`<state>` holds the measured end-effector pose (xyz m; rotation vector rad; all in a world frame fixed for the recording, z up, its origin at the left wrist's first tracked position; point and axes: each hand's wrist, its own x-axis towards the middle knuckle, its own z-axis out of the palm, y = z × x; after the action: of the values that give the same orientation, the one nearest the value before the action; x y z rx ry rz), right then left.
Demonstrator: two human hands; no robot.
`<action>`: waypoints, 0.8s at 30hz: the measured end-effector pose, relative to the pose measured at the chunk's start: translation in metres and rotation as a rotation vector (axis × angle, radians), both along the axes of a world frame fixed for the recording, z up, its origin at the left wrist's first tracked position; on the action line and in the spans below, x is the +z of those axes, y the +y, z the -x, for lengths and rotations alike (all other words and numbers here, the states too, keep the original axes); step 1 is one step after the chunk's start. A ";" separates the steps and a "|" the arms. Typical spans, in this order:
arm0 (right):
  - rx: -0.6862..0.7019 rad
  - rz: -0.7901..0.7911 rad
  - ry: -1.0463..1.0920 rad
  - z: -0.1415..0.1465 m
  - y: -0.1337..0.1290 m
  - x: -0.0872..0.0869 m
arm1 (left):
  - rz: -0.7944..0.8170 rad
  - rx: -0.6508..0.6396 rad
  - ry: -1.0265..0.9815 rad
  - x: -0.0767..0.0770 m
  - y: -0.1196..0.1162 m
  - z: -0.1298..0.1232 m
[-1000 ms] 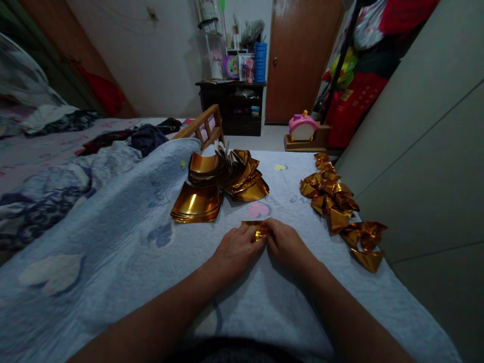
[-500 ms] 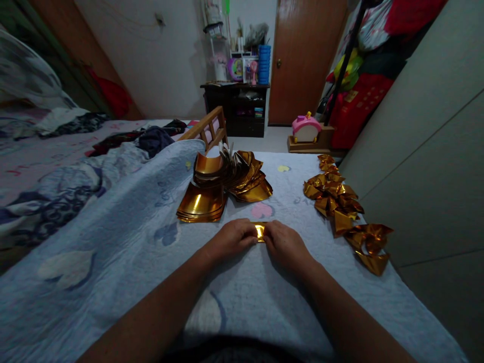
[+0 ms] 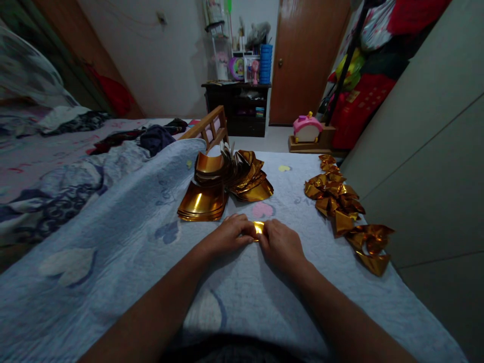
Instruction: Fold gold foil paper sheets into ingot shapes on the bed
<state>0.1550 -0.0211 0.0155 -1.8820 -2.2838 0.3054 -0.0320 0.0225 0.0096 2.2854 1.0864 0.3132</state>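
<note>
Blue quilt covers the bed across the lower frame, with a stack of gold sheets at center. Just below it, the left hand and right hand meet, both pinching 1 small gold foil against the quilt. Folded gold pieces trail down the right.

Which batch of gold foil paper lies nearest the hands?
The flat stack of gold sheets, just beyond the left hand; the fanned pile lies farther back, the folded pieces off right.
</note>
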 end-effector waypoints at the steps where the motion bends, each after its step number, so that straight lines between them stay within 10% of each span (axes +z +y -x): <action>1: -0.004 -0.006 -0.002 0.001 0.000 0.000 | 0.006 -0.001 0.003 0.000 0.000 0.001; 24: 0.025 -0.134 0.033 0.000 -0.003 -0.009 | 0.003 0.027 0.045 0.007 -0.002 -0.004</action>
<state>0.1549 -0.0237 0.0062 -1.7722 -2.2475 0.1794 -0.0283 0.0209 0.0166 2.2872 1.1403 0.2717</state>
